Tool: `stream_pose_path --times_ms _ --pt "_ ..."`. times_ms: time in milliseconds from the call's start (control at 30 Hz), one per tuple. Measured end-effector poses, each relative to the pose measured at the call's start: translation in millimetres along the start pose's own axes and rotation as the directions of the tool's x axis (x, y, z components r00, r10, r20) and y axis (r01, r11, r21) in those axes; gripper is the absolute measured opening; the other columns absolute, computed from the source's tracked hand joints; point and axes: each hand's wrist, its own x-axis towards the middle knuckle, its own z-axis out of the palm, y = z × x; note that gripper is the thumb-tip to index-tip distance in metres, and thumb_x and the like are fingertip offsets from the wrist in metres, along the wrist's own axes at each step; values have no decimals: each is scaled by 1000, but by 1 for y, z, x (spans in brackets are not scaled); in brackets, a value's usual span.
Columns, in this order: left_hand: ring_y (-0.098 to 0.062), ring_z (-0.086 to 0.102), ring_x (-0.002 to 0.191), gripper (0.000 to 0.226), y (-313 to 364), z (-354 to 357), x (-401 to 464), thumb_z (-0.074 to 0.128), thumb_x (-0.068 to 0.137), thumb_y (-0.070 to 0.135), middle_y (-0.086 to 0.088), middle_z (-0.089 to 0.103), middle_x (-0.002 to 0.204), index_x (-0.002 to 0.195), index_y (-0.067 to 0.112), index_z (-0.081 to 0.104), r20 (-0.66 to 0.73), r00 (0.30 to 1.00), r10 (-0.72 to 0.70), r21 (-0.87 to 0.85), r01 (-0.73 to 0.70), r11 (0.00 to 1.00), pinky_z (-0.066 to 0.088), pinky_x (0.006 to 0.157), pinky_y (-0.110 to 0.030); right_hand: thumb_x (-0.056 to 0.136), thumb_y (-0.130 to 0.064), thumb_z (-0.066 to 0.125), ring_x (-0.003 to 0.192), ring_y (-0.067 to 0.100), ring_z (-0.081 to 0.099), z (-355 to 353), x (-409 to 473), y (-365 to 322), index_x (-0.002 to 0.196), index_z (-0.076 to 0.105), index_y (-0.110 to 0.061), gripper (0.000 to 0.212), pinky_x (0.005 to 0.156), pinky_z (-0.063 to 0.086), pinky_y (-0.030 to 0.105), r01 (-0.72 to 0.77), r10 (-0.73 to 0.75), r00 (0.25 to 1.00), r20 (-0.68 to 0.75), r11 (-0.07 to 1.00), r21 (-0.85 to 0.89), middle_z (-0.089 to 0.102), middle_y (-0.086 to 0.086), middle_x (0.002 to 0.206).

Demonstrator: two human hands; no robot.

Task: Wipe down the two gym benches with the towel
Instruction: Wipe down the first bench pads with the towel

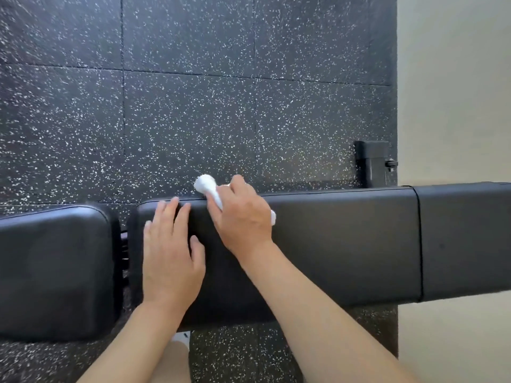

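Note:
A black padded gym bench lies across the view, with a long back pad (345, 244) and a separate seat pad (55, 269) to its left. My right hand (243, 217) presses a bunched white towel (206, 185) against the far edge of the long pad; most of the towel is hidden under the hand. My left hand (171, 250) lies flat on the pad's left end, fingers spread, holding nothing. Only this one bench is in view.
Black rubber floor tiles with white speckles (193, 106) stretch beyond the bench. A black metal frame post (372, 161) stands behind the bench at the right. A pale floor strip (453, 92) runs along the right side. A gap with metal hardware (124, 252) separates the two pads.

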Motion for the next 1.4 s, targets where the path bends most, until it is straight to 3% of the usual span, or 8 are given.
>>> stream_pose_path --times_ms 200,333,433,567,767,933,1100,1400 --pt "-34 43 151 55 94 55 24 39 98 23 -10 55 155 146 4 57 -1 986 167 84 -166 983 27 125 -61 91 -39 67 60 26 57 -67 11 152 67 62 -15 34 46 32 30 -49 68 988 137 989 -142 52 3 76" --pt "-33 53 133 48 139 93 39 43 96 25 -3 64 137 139 15 63 -95 994 50 178 -33 984 21 124 -65 100 -47 29 76 25 61 -115 16 281 77 63 -19 50 52 36 30 -68 181 946 269 921 -383 47 -1 82" --pt "-35 54 128 46 142 107 42 45 91 25 -3 63 133 133 18 64 -162 987 15 217 21 976 21 123 -65 100 -42 46 63 30 52 -129 18 322 64 50 -17 44 51 39 32 -182 270 932 242 926 -331 39 0 75" --pt "-34 53 127 47 138 110 43 46 90 25 -2 62 133 133 19 63 -182 983 30 250 16 968 21 124 -64 101 -42 52 61 31 51 -112 26 261 67 56 -15 44 51 30 32 -194 264 933 245 942 -274 40 -1 75" --pt "-37 52 122 41 139 114 44 37 98 32 -8 61 125 126 10 57 -191 981 -41 242 88 966 20 123 -62 104 -30 43 79 25 56 -49 54 130 107 66 -28 24 54 21 33 16 -32 833 553 999 34 34 -3 81" --pt "-38 52 125 48 138 113 44 42 88 27 -9 61 131 130 12 60 -192 981 20 255 30 967 20 123 -61 97 -39 54 65 31 59 -78 42 204 97 55 -31 8 51 36 31 -41 32 903 429 999 11 37 -4 74" --pt "-38 54 126 49 139 110 43 44 88 27 -10 63 130 131 10 62 -176 984 10 234 32 972 22 123 -63 86 -69 12 70 24 57 -115 43 325 67 49 -22 62 59 33 32 -303 375 832 408 925 -230 46 -4 72" --pt "-32 48 142 56 85 74 40 39 102 29 -10 55 150 152 6 50 50 977 209 190 -215 958 29 126 -53 98 -58 24 65 23 49 -68 39 206 64 42 -20 55 56 31 34 -147 238 874 424 961 -235 38 -2 70"
